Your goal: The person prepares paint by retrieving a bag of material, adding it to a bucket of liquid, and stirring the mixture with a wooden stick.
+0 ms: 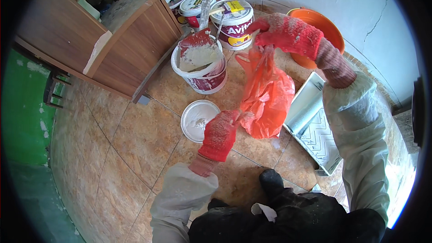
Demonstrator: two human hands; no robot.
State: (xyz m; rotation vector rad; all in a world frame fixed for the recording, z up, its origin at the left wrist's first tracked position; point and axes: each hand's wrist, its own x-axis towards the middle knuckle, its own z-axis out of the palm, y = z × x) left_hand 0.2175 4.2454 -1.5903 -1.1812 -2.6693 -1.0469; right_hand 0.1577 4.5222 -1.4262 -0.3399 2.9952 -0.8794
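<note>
An orange-red plastic bag (269,94) hangs crumpled between my two gloved hands, above the tiled floor. Its top is pinched in my right hand (288,35), in a dusty red glove. Lower down, my left hand (221,135), gloved the same way, grips the bag's left edge. What the bag holds, if anything, cannot be made out. Below and left of it lies a round white lid (198,118) with white residue. Beyond the lid stands an open bucket (208,82) of whitish powder or paste, with a reddish, plaster-smeared tool (194,41) in it.
A paint tray (327,146) with a roller (307,110) lies at the right. Along the wall stand an orange bucket (335,38) and a lidded tub (240,22) bearing a yellow-handled brush (234,6). A wooden cabinet (135,45) rises at the left. My boot (270,182) is below.
</note>
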